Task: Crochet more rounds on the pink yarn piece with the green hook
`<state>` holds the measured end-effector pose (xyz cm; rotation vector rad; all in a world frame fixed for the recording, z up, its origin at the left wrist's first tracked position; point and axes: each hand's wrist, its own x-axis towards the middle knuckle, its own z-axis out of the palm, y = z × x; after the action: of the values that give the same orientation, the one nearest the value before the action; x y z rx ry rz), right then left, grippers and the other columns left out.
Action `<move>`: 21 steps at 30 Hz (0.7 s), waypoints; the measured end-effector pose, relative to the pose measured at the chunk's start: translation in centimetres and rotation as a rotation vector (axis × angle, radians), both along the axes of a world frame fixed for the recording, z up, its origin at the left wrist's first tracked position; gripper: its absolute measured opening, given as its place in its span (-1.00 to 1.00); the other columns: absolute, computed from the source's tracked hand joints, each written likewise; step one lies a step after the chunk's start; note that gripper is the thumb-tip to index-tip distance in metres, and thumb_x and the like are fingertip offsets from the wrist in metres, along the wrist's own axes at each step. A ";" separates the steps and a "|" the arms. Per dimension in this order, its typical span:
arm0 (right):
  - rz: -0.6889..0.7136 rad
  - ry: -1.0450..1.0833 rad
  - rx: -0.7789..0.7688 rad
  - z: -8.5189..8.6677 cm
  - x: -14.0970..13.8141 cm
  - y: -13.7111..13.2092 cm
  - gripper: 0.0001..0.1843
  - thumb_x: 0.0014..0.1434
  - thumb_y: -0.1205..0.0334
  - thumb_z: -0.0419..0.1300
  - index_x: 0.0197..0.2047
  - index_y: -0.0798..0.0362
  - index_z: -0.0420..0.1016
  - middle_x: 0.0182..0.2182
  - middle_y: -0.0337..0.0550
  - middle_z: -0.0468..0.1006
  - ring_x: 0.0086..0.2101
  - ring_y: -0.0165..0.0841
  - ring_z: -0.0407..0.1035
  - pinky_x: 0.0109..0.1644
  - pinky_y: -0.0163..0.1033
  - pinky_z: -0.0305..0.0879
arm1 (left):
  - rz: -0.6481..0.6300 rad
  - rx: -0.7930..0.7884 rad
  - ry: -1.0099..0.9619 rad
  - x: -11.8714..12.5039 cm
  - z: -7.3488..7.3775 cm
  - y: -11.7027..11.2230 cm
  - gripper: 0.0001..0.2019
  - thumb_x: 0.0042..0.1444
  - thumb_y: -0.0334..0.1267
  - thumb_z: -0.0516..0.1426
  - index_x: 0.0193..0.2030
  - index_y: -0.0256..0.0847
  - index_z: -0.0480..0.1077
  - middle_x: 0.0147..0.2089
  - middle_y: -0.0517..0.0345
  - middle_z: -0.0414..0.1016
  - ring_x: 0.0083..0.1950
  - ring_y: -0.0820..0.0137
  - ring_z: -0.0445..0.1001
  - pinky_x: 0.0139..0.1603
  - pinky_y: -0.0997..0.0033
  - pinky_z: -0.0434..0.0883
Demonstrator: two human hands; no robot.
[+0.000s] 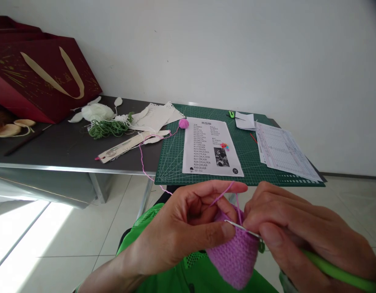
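Left hand (182,228) curled, pinching lilac crochet piece (233,256) at 6 o'clock, pink yarn (221,194) over fingers for tension. Right hand (298,232) closed on green-handled crochet hook (243,228), working stitches. Yarn ball (183,123) at 12, pattern sheet (210,148) in easy view.

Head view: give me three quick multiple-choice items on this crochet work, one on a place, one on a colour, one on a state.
1. Where is the pink yarn ball?
A. In the red bag
B. On the green cutting mat
C. On the floor

2. What colour is the crochet hook's handle?
A. Green
B. Red
C. White

3. What state is the purple crocheted piece in?
A. Lying on the mat
B. Stuffed in the bag
C. Held up by the left hand

1. B: the ball rests on the mat near its far edge.
2. A: the green handle runs out past the right hand.
3. C: the piece hangs off the table, in the hands.
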<state>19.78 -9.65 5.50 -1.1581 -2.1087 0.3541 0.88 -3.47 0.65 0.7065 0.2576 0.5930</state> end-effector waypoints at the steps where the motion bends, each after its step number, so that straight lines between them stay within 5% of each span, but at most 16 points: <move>1: 0.004 -0.006 -0.016 0.3 0.0 0.1 -0.77 0.38 0.36 0.05 -0.33 0.02 0.41 -0.52 -0.28 0.46 -0.47 -0.47 0.33 -0.38 -0.33 0.39 | -0.014 -0.006 -0.011 0.1 0.1 0.0 -0.61 0.17 -0.44 0.34 0.15 -0.16 0.59 -0.25 0.16 0.53 -0.26 0.52 0.47 -0.17 0.64 0.39; 11: 0.101 0.032 -0.041 1.1 1.1 -0.5 -0.85 0.40 0.38 0.05 -0.18 0.06 0.43 -0.42 -0.25 0.54 -0.38 -0.49 0.41 -0.28 -0.37 0.43 | -0.062 -0.023 -0.067 0.3 0.2 -0.1 -0.61 0.18 -0.49 0.33 0.15 -0.20 0.58 -0.24 0.18 0.52 -0.24 0.58 0.50 -0.14 0.70 0.40; 17: 0.066 -0.026 0.105 1.0 0.8 -0.4 -0.74 0.45 0.34 0.02 -0.25 0.11 0.47 -0.48 -0.28 0.57 -0.43 -0.54 0.43 -0.32 -0.43 0.45 | -0.082 -0.006 -0.071 0.5 0.1 -0.2 -0.61 0.21 -0.48 0.31 0.17 -0.18 0.57 -0.23 0.19 0.52 -0.23 0.60 0.48 -0.13 0.71 0.38; 21: -0.050 -0.108 0.213 0.3 0.6 -0.9 -0.72 0.45 0.34 0.03 -0.26 0.08 0.51 -0.43 -0.33 0.62 -0.37 -0.59 0.49 -0.03 -0.44 0.46 | -0.053 0.050 -0.041 0.5 0.2 -0.7 -0.61 0.23 -0.46 0.30 0.17 -0.07 0.56 -0.21 0.20 0.51 -0.25 0.59 0.42 -0.19 0.68 0.35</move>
<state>20.41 -10.54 5.84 -1.1230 -2.1461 0.0430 1.43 -4.20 0.86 0.7461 0.1858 0.5647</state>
